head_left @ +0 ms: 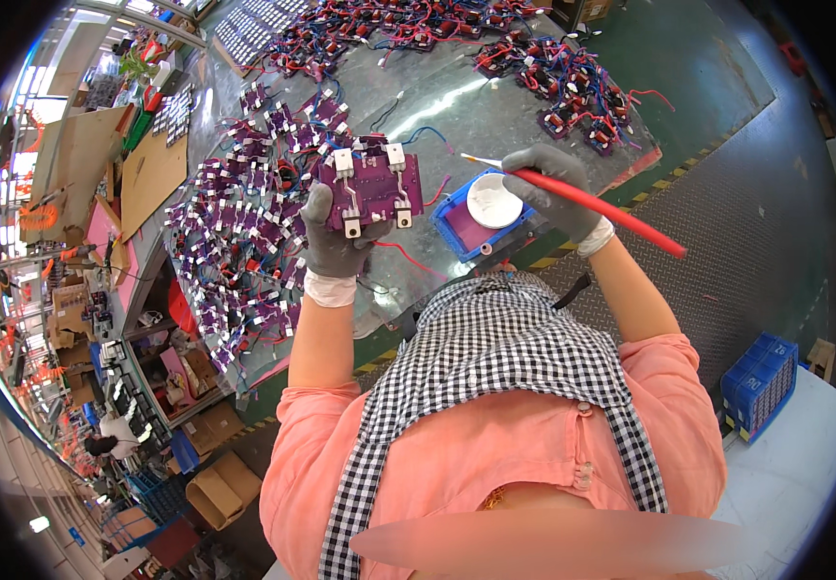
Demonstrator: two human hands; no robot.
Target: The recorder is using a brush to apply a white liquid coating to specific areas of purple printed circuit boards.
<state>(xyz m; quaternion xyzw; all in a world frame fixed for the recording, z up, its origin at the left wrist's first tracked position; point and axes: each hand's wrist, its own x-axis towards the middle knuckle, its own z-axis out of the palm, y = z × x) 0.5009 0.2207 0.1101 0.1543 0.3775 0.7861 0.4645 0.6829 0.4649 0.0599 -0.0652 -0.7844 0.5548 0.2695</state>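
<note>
My left hand (331, 232), in a grey glove, grips a purple circuit board (379, 188) with white-topped metal components on its face. My right hand (548, 184), also gloved in grey, holds a long red-handled brush (630, 220) whose pale tip points left, above a small blue tray (456, 230). In that tray sits a round white tub (495, 201) of white material, on a purplish base. Many similar purple boards (234, 213) lie in a dense pile to the left of the board in my hand.
The metal-topped bench (418, 77) bears more wired boards (572, 92) at the back. Cardboard (157, 179) and cluttered shelving stand left. A person (118, 435) is at lower left in the distance. A blue crate (758, 387) sits at right, beside dark textured flooring (698, 193).
</note>
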